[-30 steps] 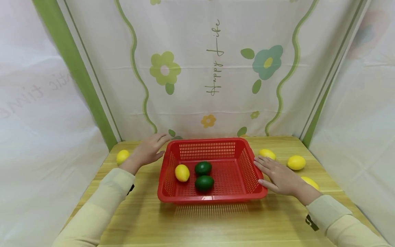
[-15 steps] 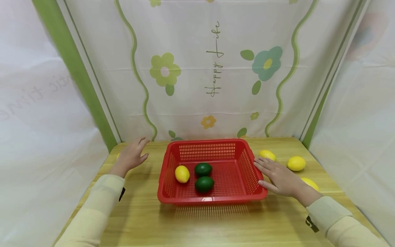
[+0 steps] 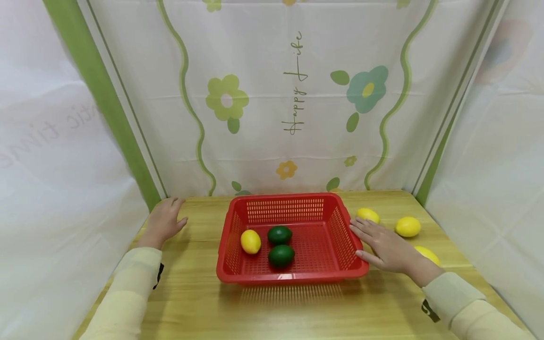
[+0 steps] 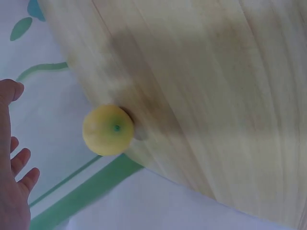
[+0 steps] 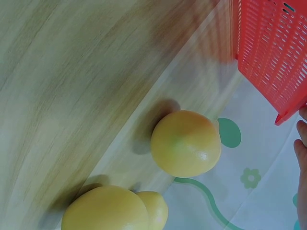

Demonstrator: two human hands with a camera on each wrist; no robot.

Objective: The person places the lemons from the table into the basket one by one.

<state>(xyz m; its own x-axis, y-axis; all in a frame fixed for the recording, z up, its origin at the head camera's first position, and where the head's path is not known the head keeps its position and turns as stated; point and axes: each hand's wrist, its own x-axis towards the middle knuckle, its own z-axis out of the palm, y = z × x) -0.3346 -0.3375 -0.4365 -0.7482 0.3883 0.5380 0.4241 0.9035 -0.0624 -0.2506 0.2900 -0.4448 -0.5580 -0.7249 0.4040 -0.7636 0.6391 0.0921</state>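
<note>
A red plastic basket (image 3: 293, 275) stands mid-table, with a yellow lemon (image 3: 250, 242) and two dark green lemon-shaped fruits (image 3: 279, 234) inside. My right hand (image 3: 386, 245) rests its straight fingers on the basket's right rim. Over at the far left corner of the table, my left hand (image 3: 163, 221) hovers with relaxed, spread fingers and holds nothing. Beneath it, a lemon (image 4: 108, 130) shows in the left wrist view near the table edge; the hand hides it from the head view.
Right of the basket lie three more lemons: one by the rim (image 3: 368, 216), one farther right (image 3: 408, 226), and one partly behind the right wrist (image 3: 427, 255). Printed white curtains (image 3: 263, 141) enclose the wooden table (image 3: 289, 316) at the back and sides.
My left hand has moved left from beside the basket to the table's left corner, covering the lemon there in the head view. The right hand and basket have stayed in place.
</note>
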